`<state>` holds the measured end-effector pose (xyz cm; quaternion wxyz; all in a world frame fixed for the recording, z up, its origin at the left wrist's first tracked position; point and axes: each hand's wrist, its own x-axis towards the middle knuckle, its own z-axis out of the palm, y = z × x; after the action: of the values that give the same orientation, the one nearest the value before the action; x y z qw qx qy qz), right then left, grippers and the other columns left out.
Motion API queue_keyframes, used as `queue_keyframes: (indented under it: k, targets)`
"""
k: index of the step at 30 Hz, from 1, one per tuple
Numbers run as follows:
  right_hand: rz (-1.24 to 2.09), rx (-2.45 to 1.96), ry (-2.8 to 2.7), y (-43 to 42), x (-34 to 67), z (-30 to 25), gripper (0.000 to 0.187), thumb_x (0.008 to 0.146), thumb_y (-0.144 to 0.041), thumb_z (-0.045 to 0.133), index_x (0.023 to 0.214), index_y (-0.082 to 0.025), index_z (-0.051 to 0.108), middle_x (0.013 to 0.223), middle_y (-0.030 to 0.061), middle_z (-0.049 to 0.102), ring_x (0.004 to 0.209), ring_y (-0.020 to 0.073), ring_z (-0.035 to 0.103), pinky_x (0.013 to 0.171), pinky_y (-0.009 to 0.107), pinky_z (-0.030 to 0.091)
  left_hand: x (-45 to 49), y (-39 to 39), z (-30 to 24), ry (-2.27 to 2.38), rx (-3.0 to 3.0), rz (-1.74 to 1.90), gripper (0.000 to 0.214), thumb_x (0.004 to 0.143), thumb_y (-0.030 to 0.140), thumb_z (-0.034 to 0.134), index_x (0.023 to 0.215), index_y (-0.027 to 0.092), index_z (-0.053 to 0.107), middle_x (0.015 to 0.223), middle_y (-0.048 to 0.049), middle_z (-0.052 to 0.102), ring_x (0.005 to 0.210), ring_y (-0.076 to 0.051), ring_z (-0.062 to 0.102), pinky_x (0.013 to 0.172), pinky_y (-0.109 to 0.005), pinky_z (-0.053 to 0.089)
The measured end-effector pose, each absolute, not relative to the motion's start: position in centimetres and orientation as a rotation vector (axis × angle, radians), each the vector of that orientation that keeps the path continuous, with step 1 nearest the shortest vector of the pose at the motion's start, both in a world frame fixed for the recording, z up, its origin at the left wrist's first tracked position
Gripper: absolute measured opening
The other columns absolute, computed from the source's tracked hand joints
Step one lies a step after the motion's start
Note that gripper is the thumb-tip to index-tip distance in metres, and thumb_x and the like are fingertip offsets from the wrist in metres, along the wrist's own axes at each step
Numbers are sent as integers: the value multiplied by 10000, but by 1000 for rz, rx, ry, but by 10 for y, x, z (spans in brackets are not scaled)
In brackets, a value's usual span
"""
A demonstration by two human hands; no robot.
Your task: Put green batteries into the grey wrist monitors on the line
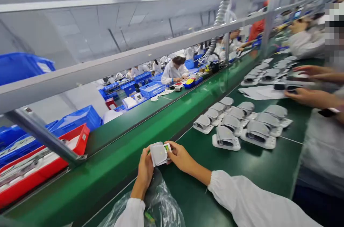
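Observation:
Above the green work surface, a small wrist blood pressure monitor (159, 154) with a rounded grey cuff is held between both hands. My left hand (145, 171) is closed on its left side, thumb and fingers on the edge. From the right, my right hand (181, 156) pinches its other edge, where a small white-framed green and yellow patch shows; I cannot tell whether that is part of it. Under my left wrist lies a clear plastic bag (163, 198). Several more monitors with grey cuffs (227, 137) stand in rows to the right of my hands.
A co-worker's hands (311, 94) hold a dark item at the right, near white sheets (258, 92). A green conveyor belt (118, 159) runs diagonally beyond my hands. A metal rail (129, 55) crosses above it. Red tray (80, 144) and blue bins (77, 119) stand left.

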<state>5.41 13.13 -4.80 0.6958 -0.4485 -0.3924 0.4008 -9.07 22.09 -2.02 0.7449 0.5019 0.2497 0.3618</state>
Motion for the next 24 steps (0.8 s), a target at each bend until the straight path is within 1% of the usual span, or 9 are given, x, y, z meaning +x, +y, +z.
queue_keyframes:
  k: [3,6,8,11,12,14,17,21,24]
  targets:
    - [850,-868,-685,117,54,-32,638,688,-577,874,1153,-193,666,1001,45,716,673,151,651,565,293,577,-89,229,-19,563,1146,728,702,716,721,803,1121,161,684,1004,-116,772,881,-288,728,797,-388,560]
    - [787,-789,-548,64,68,-18,556,694,-522,910,1096,-203,695,997,33,717,680,128,624,560,256,565,-88,239,-17,641,1221,731,616,613,620,866,998,167,702,871,-81,774,788,-272,707,751,-375,555]
    - [774,-761,-469,-1,86,-22,471,723,-488,904,1042,-203,708,936,25,714,684,128,619,599,267,581,-80,245,-17,661,1262,737,476,631,501,840,959,180,711,839,-45,774,742,-241,677,732,-346,544]
    - [645,-816,-252,-137,110,-46,366,722,-417,884,971,-224,697,880,20,715,742,156,642,653,287,594,-64,246,-23,694,1251,831,180,775,362,701,851,199,710,749,13,739,711,-185,616,713,-282,506]
    - [549,-861,-160,-188,117,-56,342,712,-379,867,970,-239,691,925,22,727,787,159,651,669,280,595,-62,244,-25,676,1208,856,170,853,358,630,862,206,704,759,29,739,742,-177,612,740,-274,504]
    - [341,-1025,-4,-287,132,-73,351,685,-322,820,1001,-261,680,1023,19,733,845,151,661,692,258,596,-64,239,-26,686,1110,839,259,965,370,511,844,200,665,704,54,709,748,-152,587,762,-254,485]
    - [92,-1467,213,-396,154,-103,304,635,-389,738,888,-253,637,918,32,708,793,160,669,674,268,617,-70,232,-18,645,1128,753,250,1010,365,487,914,192,639,744,70,697,804,-125,587,828,-247,480]
    - [178,-1688,261,-453,123,-157,280,585,-412,733,764,-271,570,734,30,645,603,212,651,544,344,613,-72,224,-13,641,1233,786,251,990,408,521,961,176,613,791,40,665,808,-123,545,896,-283,480]
    - [302,-1771,260,-447,81,-188,345,544,-435,780,782,-274,590,648,22,619,570,280,682,543,423,631,-74,222,-18,639,1342,757,349,953,479,536,1072,158,601,948,4,701,864,-137,533,1006,-366,471]
